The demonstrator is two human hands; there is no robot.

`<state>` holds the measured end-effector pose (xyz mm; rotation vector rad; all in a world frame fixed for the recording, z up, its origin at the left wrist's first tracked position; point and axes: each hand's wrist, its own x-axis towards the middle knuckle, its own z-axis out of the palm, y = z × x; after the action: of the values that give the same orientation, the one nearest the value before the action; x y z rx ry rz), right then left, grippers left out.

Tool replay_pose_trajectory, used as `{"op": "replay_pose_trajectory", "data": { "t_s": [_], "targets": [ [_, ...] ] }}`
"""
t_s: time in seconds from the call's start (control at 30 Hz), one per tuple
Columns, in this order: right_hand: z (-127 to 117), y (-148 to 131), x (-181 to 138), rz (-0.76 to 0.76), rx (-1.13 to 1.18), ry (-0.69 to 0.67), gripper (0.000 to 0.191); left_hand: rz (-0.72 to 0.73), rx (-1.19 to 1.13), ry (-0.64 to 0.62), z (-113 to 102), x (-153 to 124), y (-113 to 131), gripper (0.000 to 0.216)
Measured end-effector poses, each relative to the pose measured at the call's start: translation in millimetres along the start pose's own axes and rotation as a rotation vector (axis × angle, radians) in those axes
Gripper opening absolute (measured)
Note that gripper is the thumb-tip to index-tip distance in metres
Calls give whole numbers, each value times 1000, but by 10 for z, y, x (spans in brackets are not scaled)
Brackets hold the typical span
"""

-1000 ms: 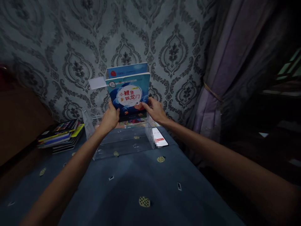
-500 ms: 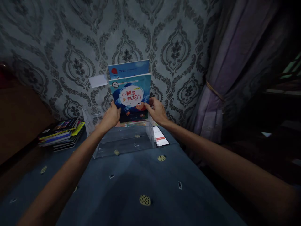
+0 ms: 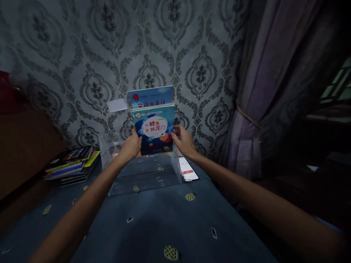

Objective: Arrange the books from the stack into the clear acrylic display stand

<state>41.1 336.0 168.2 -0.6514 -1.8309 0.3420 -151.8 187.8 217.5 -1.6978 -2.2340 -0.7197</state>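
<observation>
A blue picture book [image 3: 155, 142] with red Chinese lettering and cartoon fish on its cover stands nearly upright at the back of a clear acrylic rack [image 3: 145, 179]. My left hand [image 3: 132, 146] grips its left edge, thumb towards the front cover. At the right edge my right hand [image 3: 185, 141] pinches it between thumb and fingers; the fingertips behind are partly hidden. Directly behind rises another blue book [image 3: 150, 95], only its upper part showing. The lower end of the front book sits behind the rack's transparent steps.
A phone [image 3: 188, 170] with a lit screen lies right of the rack. Several stacked books [image 3: 72, 164] lie to the left, near a brown box-like piece [image 3: 27, 146]. Patterned wall [image 3: 175, 47] stands behind; a tied curtain [image 3: 249, 120] hangs at right.
Both hands have lowered the front book slightly into the rack, so more of the rear book's cover shows. The view has tilted up a little.
</observation>
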Motion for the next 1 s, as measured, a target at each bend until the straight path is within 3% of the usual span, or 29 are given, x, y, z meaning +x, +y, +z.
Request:
{"op": "replay_pose_trajectory", "data": {
  "t_s": [0.77, 0.9, 1.0],
  "targets": [
    [48, 23, 8, -2, -61, -8, 31, -45, 31, 15, 86, 23, 33, 57],
    [17, 27, 1, 2, -51, -24, 28, -36, 9, 16, 47, -13, 15, 54],
    [-28, 24, 45, 12, -24, -15, 38, -19, -11, 43, -32, -34, 28, 51]
  ]
}}
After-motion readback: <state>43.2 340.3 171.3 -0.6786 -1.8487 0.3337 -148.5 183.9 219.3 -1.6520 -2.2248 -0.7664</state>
